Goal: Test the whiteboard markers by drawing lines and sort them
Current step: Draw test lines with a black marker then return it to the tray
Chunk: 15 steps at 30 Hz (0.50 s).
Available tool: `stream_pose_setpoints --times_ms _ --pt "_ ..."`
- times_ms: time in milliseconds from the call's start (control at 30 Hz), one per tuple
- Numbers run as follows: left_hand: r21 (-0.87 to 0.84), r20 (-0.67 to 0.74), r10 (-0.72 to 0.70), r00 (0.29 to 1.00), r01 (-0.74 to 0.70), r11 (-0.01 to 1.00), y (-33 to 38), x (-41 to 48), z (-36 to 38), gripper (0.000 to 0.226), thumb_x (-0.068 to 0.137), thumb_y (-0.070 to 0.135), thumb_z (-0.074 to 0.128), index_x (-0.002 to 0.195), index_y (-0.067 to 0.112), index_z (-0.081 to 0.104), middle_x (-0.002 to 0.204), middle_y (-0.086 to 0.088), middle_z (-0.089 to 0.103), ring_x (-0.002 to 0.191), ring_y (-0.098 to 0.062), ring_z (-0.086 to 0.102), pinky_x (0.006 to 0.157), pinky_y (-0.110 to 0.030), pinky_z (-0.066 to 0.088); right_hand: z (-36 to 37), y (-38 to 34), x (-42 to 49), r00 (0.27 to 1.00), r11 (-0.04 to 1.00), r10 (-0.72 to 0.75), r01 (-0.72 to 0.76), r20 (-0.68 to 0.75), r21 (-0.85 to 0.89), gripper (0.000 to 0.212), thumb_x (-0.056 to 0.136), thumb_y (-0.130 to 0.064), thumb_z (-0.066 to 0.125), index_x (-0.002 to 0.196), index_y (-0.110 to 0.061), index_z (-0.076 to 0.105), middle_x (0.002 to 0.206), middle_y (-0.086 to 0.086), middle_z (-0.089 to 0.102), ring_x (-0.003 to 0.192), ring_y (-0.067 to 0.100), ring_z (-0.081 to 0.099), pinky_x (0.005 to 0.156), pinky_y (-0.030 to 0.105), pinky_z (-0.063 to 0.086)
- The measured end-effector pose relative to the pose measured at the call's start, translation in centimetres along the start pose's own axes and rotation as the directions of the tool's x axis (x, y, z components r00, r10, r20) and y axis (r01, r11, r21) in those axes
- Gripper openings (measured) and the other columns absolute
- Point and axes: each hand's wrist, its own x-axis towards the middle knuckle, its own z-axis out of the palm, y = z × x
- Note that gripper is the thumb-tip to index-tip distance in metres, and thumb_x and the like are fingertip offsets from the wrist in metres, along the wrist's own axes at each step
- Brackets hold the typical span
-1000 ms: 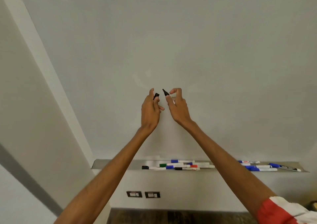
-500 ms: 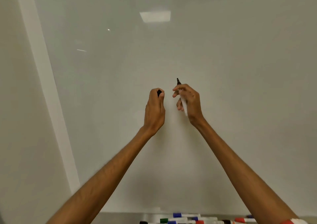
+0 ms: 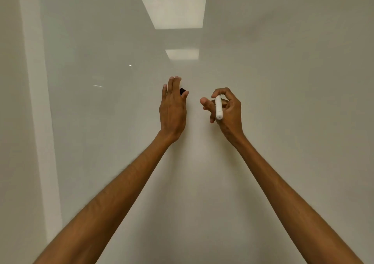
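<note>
Both arms reach up in front of the whiteboard (image 3: 283,122). My right hand (image 3: 226,110) grips a white marker (image 3: 218,107) with curled fingers; its barrel end points toward me and its tip is hidden behind the fingers. My left hand (image 3: 173,108) is raised beside it with fingers nearly straight, and the black cap (image 3: 182,91) is pinched between thumb and fingers. The two hands are a little apart. No drawn line shows on the board.
The board's pale left frame strip (image 3: 40,122) runs down the left side. Two ceiling light reflections (image 3: 174,11) glare on the upper board. The marker tray is out of view below.
The view has tilted up, so the tray with markers has dropped out of sight. My right hand has turned the marker, tip now toward the board. My left fingers have straightened.
</note>
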Motion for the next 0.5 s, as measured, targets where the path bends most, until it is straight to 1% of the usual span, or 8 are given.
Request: stream_pose_setpoints --times_ms 67,133,200,233,300,367,433,500 --pt "0.050 -0.007 0.040 0.999 -0.040 0.998 -0.6 1.2 1.0 0.046 0.108 0.024 0.034 0.150 0.003 0.035 0.157 -0.015 0.036 0.149 -0.026 0.025 0.124 -0.040 0.017 0.3 0.6 1.1 0.998 1.000 0.017 -0.017 -0.056 0.001 0.025 0.094 -0.027 0.067 0.086 -0.004 0.064 0.078 0.012 0.068 0.063 0.028 0.066 0.045 0.028 0.045" --pt "0.059 -0.010 0.059 0.998 -0.058 0.997 -1.2 1.6 2.2 0.048 0.109 0.021 0.031 0.152 0.002 0.030 0.159 -0.015 0.030 0.151 -0.024 0.020 0.125 -0.032 0.007 0.6 1.2 2.2 0.992 0.999 0.041 -0.038 -0.117 0.030 0.037 0.101 -0.032 0.054 0.083 -0.004 0.068 0.085 0.011 0.071 0.063 0.023 0.066 0.042 0.025 0.042" --pt "0.045 -0.037 0.063 0.997 -0.061 0.997 -1.7 1.5 3.2 0.048 0.108 0.018 0.031 0.153 0.003 0.026 0.161 -0.013 0.026 0.152 -0.022 0.015 0.124 -0.028 0.001 0.8 1.8 3.4 0.989 0.998 0.000 0.010 -0.146 0.067 0.037 0.103 -0.029 0.046 0.088 -0.003 0.067 0.091 0.009 0.071 0.063 0.020 0.065 0.039 0.023 0.040" --pt "0.050 -0.062 0.070 0.996 -0.067 0.996 -1.9 1.4 3.7 0.048 0.108 0.015 0.032 0.154 0.003 0.025 0.161 -0.013 0.025 0.152 -0.022 0.014 0.124 -0.029 0.001 0.8 2.2 3.9 0.988 0.997 -0.041 0.050 -0.148 0.057 0.030 0.102 -0.025 0.045 0.094 -0.005 0.065 0.090 0.009 0.069 0.060 0.020 0.062 0.039 0.023 0.040" --pt "0.091 -0.114 0.096 0.989 -0.086 0.992 -2.2 1.2 4.5 0.048 0.107 0.012 0.033 0.153 0.002 0.026 0.161 -0.013 0.026 0.152 -0.025 0.015 0.125 -0.031 0.001 0.5 3.3 4.7 0.984 0.994 -0.113 0.112 -0.140 -0.010 0.011 0.096 -0.016 0.047 0.103 -0.013 0.055 0.074 0.010 0.065 0.048 0.022 0.053 0.044 0.025 0.041" --pt "0.125 -0.147 0.119 0.982 -0.101 0.987 -2.5 1.2 5.0 0.048 0.107 0.013 0.033 0.153 0.002 0.026 0.161 -0.013 0.026 0.152 -0.026 0.017 0.125 -0.033 0.003 0.1 4.5 4.9 0.976 0.983 -0.171 0.160 -0.132 -0.092 0.011 0.090 -0.015 0.050 0.101 -0.015 0.047 0.064 0.012 0.059 0.045 0.025 0.048 0.047 0.029 0.042" --pt "0.160 -0.158 0.146 0.977 -0.121 0.980 -2.8 1.1 5.3 0.049 0.107 0.015 0.033 0.154 0.002 0.024 0.161 -0.013 0.025 0.152 -0.025 0.017 0.125 -0.035 0.006 0.0 5.4 4.8 0.956 0.958 -0.260 0.237 -0.138 -0.163 0.016 0.085 -0.019 0.056 0.094 -0.010 0.047 0.067 0.012 0.057 0.051 0.022 0.052 0.048 0.031 0.044" --pt "0.188 -0.168 0.166 0.972 -0.134 0.973 -2.9 1.1 5.4 0.051 0.106 0.015 0.034 0.154 0.002 0.022 0.162 -0.014 0.024 0.151 -0.026 0.017 0.125 -0.037 0.008 0.2 6.1 5.0 0.925 0.930 -0.334 0.294 -0.178 -0.220 0.018 0.085 -0.018 0.062 0.090 -0.005 0.050 0.073 -0.001 0.057 0.059 0.012 0.057 0.054 0.027 0.048"
